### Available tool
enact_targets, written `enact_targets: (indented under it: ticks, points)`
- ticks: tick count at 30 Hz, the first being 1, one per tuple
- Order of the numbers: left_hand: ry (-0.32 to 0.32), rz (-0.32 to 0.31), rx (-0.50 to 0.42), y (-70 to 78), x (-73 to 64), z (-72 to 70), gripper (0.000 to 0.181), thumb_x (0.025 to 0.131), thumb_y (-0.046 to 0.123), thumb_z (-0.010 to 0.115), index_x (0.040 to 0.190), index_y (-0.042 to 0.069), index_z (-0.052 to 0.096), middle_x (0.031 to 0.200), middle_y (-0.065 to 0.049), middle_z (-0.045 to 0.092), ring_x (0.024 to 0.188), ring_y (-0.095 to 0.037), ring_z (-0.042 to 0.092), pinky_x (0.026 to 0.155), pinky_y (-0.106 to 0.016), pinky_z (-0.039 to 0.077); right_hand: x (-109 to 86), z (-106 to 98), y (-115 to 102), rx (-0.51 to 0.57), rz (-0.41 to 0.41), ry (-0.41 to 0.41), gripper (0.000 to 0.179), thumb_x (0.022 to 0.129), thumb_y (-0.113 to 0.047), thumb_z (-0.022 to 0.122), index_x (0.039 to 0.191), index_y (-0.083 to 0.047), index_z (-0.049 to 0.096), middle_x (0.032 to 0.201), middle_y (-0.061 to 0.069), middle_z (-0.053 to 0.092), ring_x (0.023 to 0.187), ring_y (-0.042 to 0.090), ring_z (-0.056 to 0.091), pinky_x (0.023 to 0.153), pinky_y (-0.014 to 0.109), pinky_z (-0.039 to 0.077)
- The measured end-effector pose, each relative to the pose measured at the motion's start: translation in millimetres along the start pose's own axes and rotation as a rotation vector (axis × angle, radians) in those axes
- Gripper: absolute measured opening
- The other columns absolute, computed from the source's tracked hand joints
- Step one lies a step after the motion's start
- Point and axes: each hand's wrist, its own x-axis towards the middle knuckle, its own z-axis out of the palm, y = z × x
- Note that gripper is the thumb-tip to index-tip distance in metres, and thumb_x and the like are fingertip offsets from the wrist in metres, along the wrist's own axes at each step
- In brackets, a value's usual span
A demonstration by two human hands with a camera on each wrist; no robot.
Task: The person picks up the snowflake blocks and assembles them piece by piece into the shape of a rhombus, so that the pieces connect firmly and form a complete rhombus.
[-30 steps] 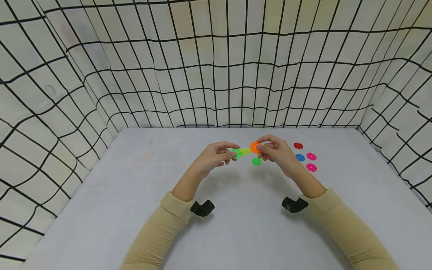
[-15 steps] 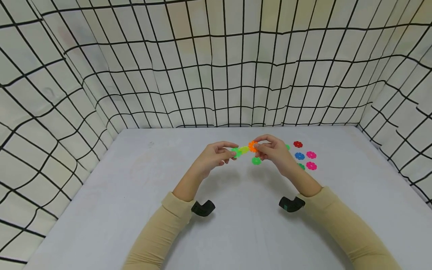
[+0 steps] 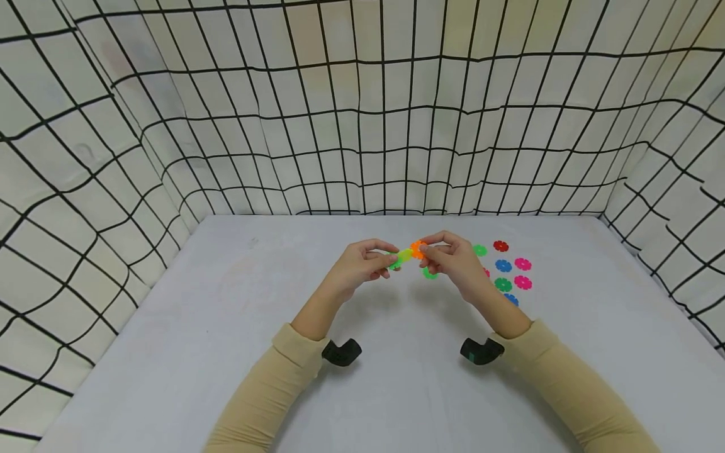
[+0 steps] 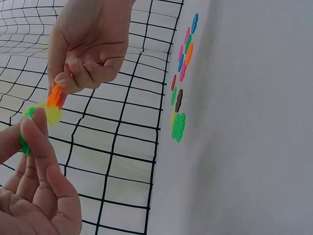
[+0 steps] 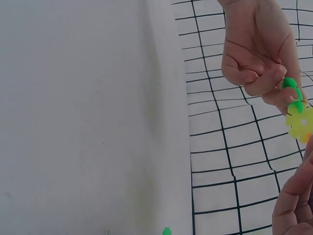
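Both hands meet above the table in the head view, holding small flower-shaped plastic discs. My left hand (image 3: 362, 261) pinches a green disc (image 5: 290, 83) between thumb and fingers. Slotted to that green piece, a yellow disc (image 5: 298, 122) with a notched rim juts toward the right. An orange disc (image 4: 55, 96) is pinched by my right hand (image 3: 455, 261), its edge right at the yellow rim and overlapping it in the head view. The fingers hide parts of the green and orange discs.
On the white table (image 3: 226, 346), a loose green disc (image 3: 430, 274) lies below the hands. Right of the right hand are several more, including a red disc (image 3: 501, 246), a blue disc (image 3: 503, 265) and a pink disc (image 3: 523, 282). A black-gridded white wall (image 3: 374, 132) encloses the back and sides.
My right hand has moved left, bringing the orange disc from a gap up to the yellow disc. More table discs show behind it. The left hand has barely shifted.
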Motion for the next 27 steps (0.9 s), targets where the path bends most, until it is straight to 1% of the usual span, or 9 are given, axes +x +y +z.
enact_targets:
  ticks: [4, 9, 14, 17, 20, 22, 24, 27]
  points:
    - [0.015, 0.014, 0.002, -0.3, -0.5, 1.2, 0.023, 0.098, 0.01, 0.07, 0.118, -0.001, 0.069, 0.086, -0.005, 0.075, 0.071, -0.018, 0.062, 0.066, -0.022, 0.043, -1.9, 3, 0, 0.005, -0.006, 0.022, 0.029, 0.102, -0.009, 0.064, 0.122, 0.011, 0.059, 0.076, 0.001, 0.071, 0.064, 0.016, 0.064, 0.069, 0.02, 0.056]
    - [0.037, 0.025, 0.014, -0.2, -1.4, 2.3, 0.022, 0.098, 0.01, 0.07, 0.117, -0.001, 0.07, 0.085, -0.003, 0.075, 0.073, -0.019, 0.062, 0.068, -0.024, 0.043, -3.2, 6, 0, 0.008, -0.034, 0.044, 0.027, 0.102, -0.007, 0.063, 0.121, 0.012, 0.059, 0.076, 0.002, 0.07, 0.065, 0.017, 0.064, 0.07, 0.02, 0.056]
    - [0.061, 0.034, 0.018, 1.2, -1.5, 2.3, 0.024, 0.098, 0.01, 0.07, 0.119, -0.003, 0.069, 0.083, -0.001, 0.074, 0.075, -0.019, 0.063, 0.075, -0.029, 0.044, -4.1, 11, 1, 0.035, -0.027, 0.079, 0.026, 0.102, -0.007, 0.064, 0.12, 0.012, 0.059, 0.079, 0.004, 0.071, 0.066, 0.014, 0.065, 0.069, 0.02, 0.056]
    - [0.064, 0.035, 0.012, 1.7, -1.2, 2.8, 0.025, 0.098, 0.009, 0.07, 0.119, -0.004, 0.069, 0.081, 0.001, 0.073, 0.074, -0.016, 0.063, 0.082, -0.035, 0.046, -4.5, 13, 2, 0.054, -0.026, 0.1, 0.026, 0.102, -0.006, 0.064, 0.12, 0.012, 0.059, 0.081, 0.007, 0.072, 0.067, 0.014, 0.066, 0.07, 0.02, 0.056]
    - [0.061, 0.043, 0.012, 0.8, -1.0, 4.6, 0.023, 0.097, 0.009, 0.07, 0.117, -0.003, 0.069, 0.081, 0.0, 0.074, 0.073, -0.015, 0.065, 0.084, -0.037, 0.048, -4.8, 14, 1, 0.067, -0.041, 0.118, 0.025, 0.102, -0.006, 0.063, 0.119, 0.012, 0.058, 0.081, 0.008, 0.072, 0.066, 0.013, 0.066, 0.07, 0.019, 0.056]
    - [0.045, 0.043, 0.01, -0.7, -0.8, 7.9, 0.02, 0.097, 0.009, 0.071, 0.113, -0.002, 0.069, 0.082, -0.001, 0.074, 0.074, -0.015, 0.067, 0.084, -0.038, 0.049, -5.1, 16, 0, 0.069, -0.048, 0.12, 0.024, 0.102, -0.005, 0.063, 0.119, 0.011, 0.058, 0.081, 0.006, 0.072, 0.065, 0.011, 0.065, 0.069, 0.019, 0.056]
    - [0.034, 0.041, 0.009, -1.8, -1.0, 12.1, 0.017, 0.097, 0.008, 0.071, 0.11, -0.002, 0.069, 0.082, -0.003, 0.075, 0.075, -0.015, 0.069, 0.084, -0.037, 0.051, -4.6, 17, -2, 0.069, -0.059, 0.111, 0.023, 0.102, -0.005, 0.063, 0.118, 0.011, 0.058, 0.079, 0.003, 0.072, 0.064, 0.01, 0.064, 0.069, 0.019, 0.056]
    - [0.031, 0.052, 0.004, -1.1, -2.5, 18.2, 0.016, 0.097, 0.008, 0.072, 0.109, -0.002, 0.069, 0.084, -0.006, 0.076, 0.076, -0.015, 0.07, 0.087, -0.04, 0.053, -2.5, 15, -6, 0.064, -0.08, 0.091, 0.023, 0.103, -0.004, 0.061, 0.119, 0.012, 0.058, 0.077, 0.0, 0.07, 0.063, 0.01, 0.061, 0.068, 0.018, 0.055]
